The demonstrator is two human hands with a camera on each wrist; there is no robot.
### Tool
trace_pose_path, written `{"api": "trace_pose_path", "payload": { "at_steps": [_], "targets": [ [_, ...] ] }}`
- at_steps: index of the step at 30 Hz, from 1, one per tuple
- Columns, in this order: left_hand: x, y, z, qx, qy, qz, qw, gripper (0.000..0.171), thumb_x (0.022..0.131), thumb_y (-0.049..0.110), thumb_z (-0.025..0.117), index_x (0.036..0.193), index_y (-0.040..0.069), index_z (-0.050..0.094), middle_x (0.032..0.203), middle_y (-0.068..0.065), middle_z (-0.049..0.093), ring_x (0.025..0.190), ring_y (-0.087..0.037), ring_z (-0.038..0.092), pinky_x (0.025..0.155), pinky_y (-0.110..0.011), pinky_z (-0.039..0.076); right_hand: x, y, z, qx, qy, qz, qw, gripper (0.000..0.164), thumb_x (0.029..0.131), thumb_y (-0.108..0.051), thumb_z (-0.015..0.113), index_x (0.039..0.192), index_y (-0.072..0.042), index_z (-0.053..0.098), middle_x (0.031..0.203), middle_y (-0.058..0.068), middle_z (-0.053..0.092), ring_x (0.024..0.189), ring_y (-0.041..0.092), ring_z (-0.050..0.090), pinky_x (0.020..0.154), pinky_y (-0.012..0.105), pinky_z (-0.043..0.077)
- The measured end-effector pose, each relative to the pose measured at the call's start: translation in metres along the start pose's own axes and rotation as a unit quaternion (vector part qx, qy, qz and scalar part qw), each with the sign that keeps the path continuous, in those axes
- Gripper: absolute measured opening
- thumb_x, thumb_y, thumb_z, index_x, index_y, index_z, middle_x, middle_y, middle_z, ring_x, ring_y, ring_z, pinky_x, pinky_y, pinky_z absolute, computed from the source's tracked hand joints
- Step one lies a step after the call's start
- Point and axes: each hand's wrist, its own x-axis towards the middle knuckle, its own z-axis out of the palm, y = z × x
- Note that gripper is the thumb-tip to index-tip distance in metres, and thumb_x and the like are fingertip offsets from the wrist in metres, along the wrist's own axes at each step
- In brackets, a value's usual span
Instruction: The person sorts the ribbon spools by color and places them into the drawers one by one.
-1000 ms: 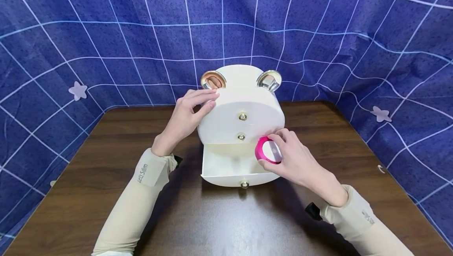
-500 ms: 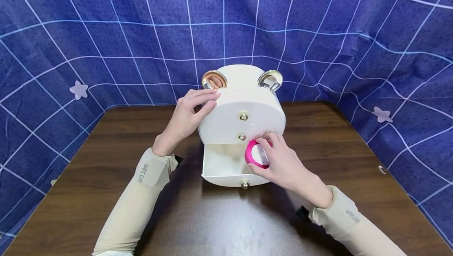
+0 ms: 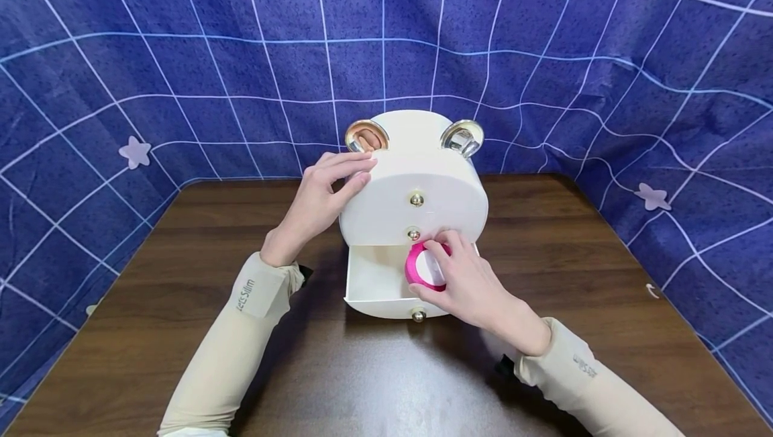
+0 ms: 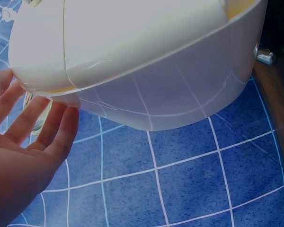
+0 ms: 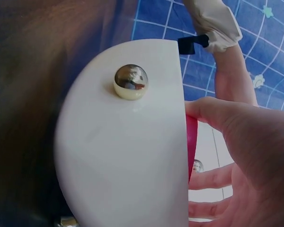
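Note:
A white bear-shaped drawer box (image 3: 386, 205) with gold-coloured ears stands on the table, its bottom drawer (image 3: 374, 276) pulled out. My left hand (image 3: 320, 192) rests with extended fingers on the box's upper left edge; the left wrist view shows fingertips (image 4: 71, 116) at its rim. Between thumb and fingers, my right hand (image 3: 468, 282) pinches a round pink-rimmed object with a white face (image 3: 427, 268), over the right half of the drawer. In the right wrist view, the drawer front (image 5: 123, 142) hides most of it, leaving a pink strip (image 5: 192, 142).
Round metallic knobs (image 3: 417, 200) sit on the two upper drawer fronts, and another knob (image 3: 419, 315) on the bottom drawer's front. Around the box lies the brown wooden table (image 3: 241, 222). A blue gridded cloth (image 3: 272, 68) hangs behind and at both sides.
My right hand has moved left and slightly down with the pink-rimmed object, from the drawer's right edge toward its middle. The left hand and the box keep their places.

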Motion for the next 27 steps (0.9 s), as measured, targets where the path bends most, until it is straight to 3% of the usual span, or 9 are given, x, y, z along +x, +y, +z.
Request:
{"api": "trace_pose_path", "payload": {
  "at_steps": [6, 12, 15, 18, 20, 22, 23, 25, 27],
  "targets": [
    [0.001, 0.002, -0.001, 0.002, 0.001, 0.0, 1.0, 0.025, 0.093, 0.016, 0.065, 0.116, 0.01, 0.072, 0.125, -0.005, 0.068, 0.108, -0.021, 0.058, 0.092, -0.032, 0.043, 0.0, 0.001, 0.004, 0.001, 0.005, -0.01, 1.0, 0.056, 0.078, -0.053, 0.074, 0.119, -0.016, 0.062, 0.117, 0.005, 0.052, 0.109, 0.024, 0.049, 0.068, 0.037, 0.051],
    [0.002, 0.002, -0.002, -0.003, 0.003, 0.0, 1.0, 0.025, 0.092, 0.016, 0.065, 0.115, 0.01, 0.072, 0.125, -0.005, 0.068, 0.108, -0.021, 0.058, 0.093, -0.031, 0.043, -0.004, 0.004, 0.004, 0.014, 0.022, -0.063, 0.998, 0.052, 0.082, -0.049, 0.072, 0.117, -0.012, 0.062, 0.115, 0.009, 0.053, 0.111, 0.026, 0.049, 0.09, 0.04, 0.045],
    [0.001, 0.002, -0.001, -0.004, 0.003, -0.002, 1.0, 0.025, 0.092, 0.015, 0.065, 0.115, 0.01, 0.072, 0.125, -0.006, 0.068, 0.107, -0.021, 0.058, 0.092, -0.03, 0.043, -0.009, 0.004, 0.002, 0.047, 0.068, -0.098, 0.992, 0.034, 0.086, -0.037, 0.07, 0.106, -0.01, 0.065, 0.105, 0.005, 0.058, 0.103, 0.022, 0.052, 0.091, 0.035, 0.043],
    [0.001, 0.001, -0.001, -0.005, 0.003, -0.002, 1.0, 0.025, 0.092, 0.015, 0.065, 0.115, 0.01, 0.072, 0.125, -0.006, 0.068, 0.107, -0.021, 0.058, 0.092, -0.03, 0.043, -0.019, -0.001, 0.0, 0.16, 0.099, -0.114, 0.975, 0.004, 0.088, -0.016, 0.068, 0.088, -0.012, 0.066, 0.082, -0.002, 0.059, 0.08, 0.011, 0.054, 0.073, 0.023, 0.045],
    [0.001, 0.001, -0.001, -0.005, 0.005, -0.001, 1.0, 0.024, 0.092, 0.015, 0.066, 0.115, 0.01, 0.072, 0.125, -0.006, 0.068, 0.107, -0.021, 0.058, 0.092, -0.029, 0.042, -0.03, -0.008, 0.0, 0.266, 0.065, -0.1, 0.957, 0.013, 0.089, -0.008, 0.065, 0.078, -0.014, 0.065, 0.069, -0.003, 0.057, 0.064, 0.005, 0.051, 0.057, 0.017, 0.043],
    [0.001, 0.001, -0.001, -0.006, 0.005, 0.0, 1.0, 0.024, 0.092, 0.015, 0.066, 0.115, 0.01, 0.072, 0.124, -0.006, 0.068, 0.106, -0.02, 0.058, 0.091, -0.029, 0.042, -0.041, -0.014, 0.002, 0.365, -0.016, -0.06, 0.929, 0.019, 0.091, -0.007, 0.062, 0.073, -0.013, 0.065, 0.06, 0.001, 0.057, 0.053, 0.001, 0.05, 0.05, 0.016, 0.042],
    [0.001, 0.001, -0.001, -0.006, 0.006, 0.0, 1.0, 0.024, 0.092, 0.015, 0.066, 0.115, 0.01, 0.072, 0.124, -0.006, 0.068, 0.106, -0.02, 0.058, 0.091, -0.029, 0.042, -0.046, -0.017, 0.004, 0.409, -0.069, -0.029, 0.91, 0.021, 0.094, -0.009, 0.06, 0.073, -0.01, 0.065, 0.058, 0.005, 0.059, 0.049, 0.0, 0.049, 0.046, 0.017, 0.041],
    [0.001, 0.001, -0.001, -0.007, 0.006, 0.001, 1.0, 0.024, 0.092, 0.015, 0.066, 0.115, 0.01, 0.072, 0.124, -0.006, 0.068, 0.106, -0.02, 0.058, 0.09, -0.029, 0.042, -0.053, -0.021, 0.009, 0.482, -0.175, 0.044, 0.857, 0.026, 0.098, -0.014, 0.055, 0.078, 0.0, 0.066, 0.059, 0.013, 0.062, 0.045, 0.002, 0.053, 0.043, 0.02, 0.041],
    [0.001, 0.001, 0.0, -0.007, 0.005, 0.002, 1.0, 0.024, 0.092, 0.015, 0.066, 0.115, 0.01, 0.072, 0.124, -0.006, 0.068, 0.106, -0.02, 0.058, 0.09, -0.029, 0.042, -0.057, -0.023, 0.015, 0.534, -0.256, 0.12, 0.797, 0.036, 0.099, -0.022, 0.051, 0.087, 0.01, 0.063, 0.058, 0.013, 0.063, 0.042, 0.005, 0.054, 0.04, 0.022, 0.039]
  ]
}}
